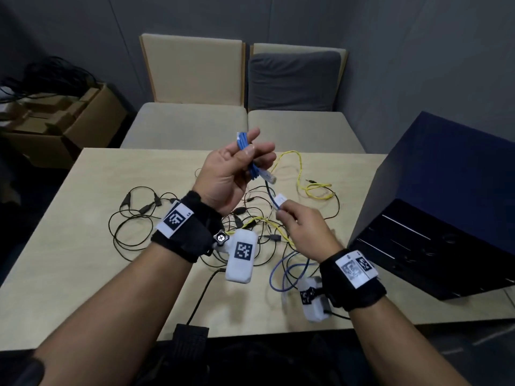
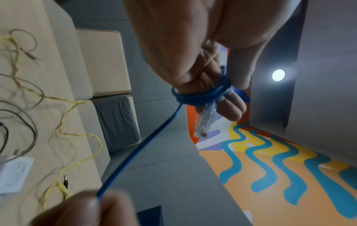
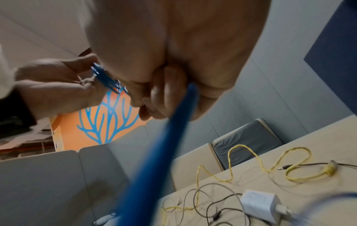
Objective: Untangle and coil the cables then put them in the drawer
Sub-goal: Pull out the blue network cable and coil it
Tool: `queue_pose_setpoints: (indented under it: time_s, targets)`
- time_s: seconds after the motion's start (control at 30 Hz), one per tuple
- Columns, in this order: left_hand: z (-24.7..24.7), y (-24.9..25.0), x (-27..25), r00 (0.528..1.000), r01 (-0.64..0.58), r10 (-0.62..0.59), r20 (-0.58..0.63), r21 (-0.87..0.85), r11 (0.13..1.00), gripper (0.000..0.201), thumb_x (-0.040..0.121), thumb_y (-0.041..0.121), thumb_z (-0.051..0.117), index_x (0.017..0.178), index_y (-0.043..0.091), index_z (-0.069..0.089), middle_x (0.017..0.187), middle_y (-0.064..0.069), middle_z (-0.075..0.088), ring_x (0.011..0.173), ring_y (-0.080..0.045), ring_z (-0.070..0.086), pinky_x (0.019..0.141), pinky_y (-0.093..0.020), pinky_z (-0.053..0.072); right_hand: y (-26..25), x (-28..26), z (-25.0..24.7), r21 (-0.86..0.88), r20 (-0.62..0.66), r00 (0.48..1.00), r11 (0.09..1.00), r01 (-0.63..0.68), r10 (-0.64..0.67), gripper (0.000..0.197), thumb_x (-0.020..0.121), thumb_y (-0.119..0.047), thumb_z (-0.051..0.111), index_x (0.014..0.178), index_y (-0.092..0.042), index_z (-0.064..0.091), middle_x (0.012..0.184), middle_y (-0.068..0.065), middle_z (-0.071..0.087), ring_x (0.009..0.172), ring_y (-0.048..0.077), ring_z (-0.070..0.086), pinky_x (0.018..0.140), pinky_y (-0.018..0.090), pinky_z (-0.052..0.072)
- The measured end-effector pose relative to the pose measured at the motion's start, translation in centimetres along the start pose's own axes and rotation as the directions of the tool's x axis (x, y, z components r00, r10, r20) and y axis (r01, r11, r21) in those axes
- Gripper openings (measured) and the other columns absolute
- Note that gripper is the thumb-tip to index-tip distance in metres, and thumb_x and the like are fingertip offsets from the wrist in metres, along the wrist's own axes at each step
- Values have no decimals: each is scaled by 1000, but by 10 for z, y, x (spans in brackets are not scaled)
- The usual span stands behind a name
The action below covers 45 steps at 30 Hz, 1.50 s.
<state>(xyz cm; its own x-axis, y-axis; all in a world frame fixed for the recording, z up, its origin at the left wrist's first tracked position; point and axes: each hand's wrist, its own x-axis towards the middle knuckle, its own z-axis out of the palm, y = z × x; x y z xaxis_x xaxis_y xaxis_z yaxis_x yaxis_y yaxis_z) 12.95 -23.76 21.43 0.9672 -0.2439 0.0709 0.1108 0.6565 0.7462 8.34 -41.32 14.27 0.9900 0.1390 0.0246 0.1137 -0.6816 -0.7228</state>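
blue cable (image 1: 252,162): several turns wound round the left hand's fingers, above the desk (image 1: 83,232)
left hand (image 1: 231,171): curled, thumb pinning the coil
right hand (image 1: 302,227): pinching the cable's free run
yellow cable (image 1: 299,174): loose on the desk

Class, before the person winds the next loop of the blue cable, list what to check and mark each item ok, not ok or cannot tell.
1. Left hand holds the coil of blue cable around its fingers: ok.
2. Right hand pinches the free strand: ok.
3. Strand between the hands runs straight, no knot: ok.
4. Clear plug hangs free of the coil: ok.
5. Blue slack on the table free of the yellow cable: cannot tell.
6. Drawer open for the coil: cannot tell.
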Motion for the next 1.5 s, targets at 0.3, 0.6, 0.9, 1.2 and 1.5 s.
queue_pose_setpoints:
  time_s: [0.3, 0.6, 0.9, 1.2, 1.5]
  targets:
    - [-26, 19, 19, 974, -116, 141, -178, 145, 983, 36, 97, -1, 43, 132, -1, 37, 81, -5, 74, 76, -16, 68, 87, -30, 53, -5, -27, -10, -5, 66, 996, 999, 54, -54, 25, 95, -24, 56, 75, -38, 50, 62, -25, 55, 63, -3, 49, 58, 14, 35]
    - [-42, 0, 23, 945, -82, 225, -238, 493, 866, 34, 96, 0, 48, 129, -2, 46, 112, -8, 66, 91, -16, 69, 83, -29, 54, -44, -30, -25, -135, 157, 952, 950, 283, -261, 17, 95, -29, 53, 89, -16, 62, 73, -3, 60, 70, 12, 52, 69, 39, 46]
    - [-41, -4, 5, 989, 25, -134, 63, 822, 569, 20, 96, 1, 47, 115, -1, 56, 79, -10, 65, 67, -10, 63, 70, -21, 50, -61, -3, -79, -302, -143, 885, 872, 386, -442, 18, 89, -28, 58, 89, -15, 69, 79, 0, 66, 74, 19, 60, 65, 37, 51]
    - [-10, -7, -15, 924, 100, -327, 197, 701, 706, 46, 95, 36, 34, 105, 4, 65, 49, 5, 41, 56, -19, 36, 69, -42, 39, -58, 37, -98, -263, -308, 860, 905, 334, -407, 19, 89, -29, 62, 83, -12, 67, 73, -2, 55, 69, 12, 48, 64, 26, 38]
    - [14, -4, -28, 937, 137, -244, 250, 379, 915, 24, 86, 10, 45, 102, -1, 59, 44, 12, 37, 40, -3, 32, 50, -18, 41, -39, 51, -88, -97, -384, 906, 984, 150, -176, 33, 93, -36, 59, 72, -10, 57, 61, -6, 42, 60, 12, 36, 53, 21, 28]
